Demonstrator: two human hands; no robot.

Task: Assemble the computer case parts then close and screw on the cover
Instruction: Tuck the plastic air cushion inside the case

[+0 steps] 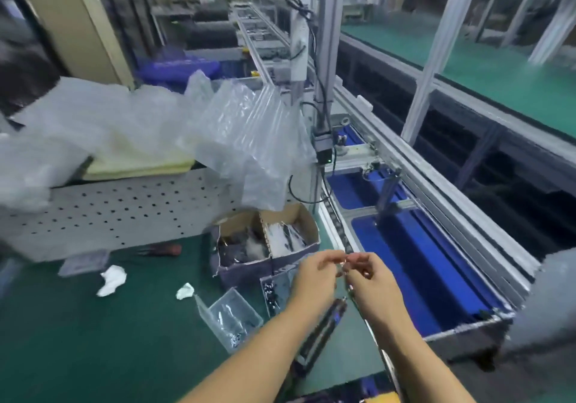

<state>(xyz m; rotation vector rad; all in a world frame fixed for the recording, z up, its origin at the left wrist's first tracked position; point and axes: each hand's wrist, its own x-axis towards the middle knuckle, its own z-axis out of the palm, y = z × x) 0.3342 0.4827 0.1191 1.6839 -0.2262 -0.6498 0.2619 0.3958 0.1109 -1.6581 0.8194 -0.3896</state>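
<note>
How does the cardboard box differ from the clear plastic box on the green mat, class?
The cardboard box is opaque, larger and split into two compartments; the clear plastic box is see-through and smaller. Both stand open-topped on the green mat, holding small parts.

Factory: conveyor line point(389, 166), green workbench point(78, 324).

Green mat point(78, 324), blue trays point(414, 278), red-handled screwdriver point(162, 250), white panel point(124, 212) dotted with holes.

Open green mat point(78, 340) lower left, paper scraps point(113, 279) on it, box point(265, 240) and clear tray point(230, 315) crowd the middle — perforated panel point(124, 209) behind, conveyor rail point(420, 190) right.
</note>
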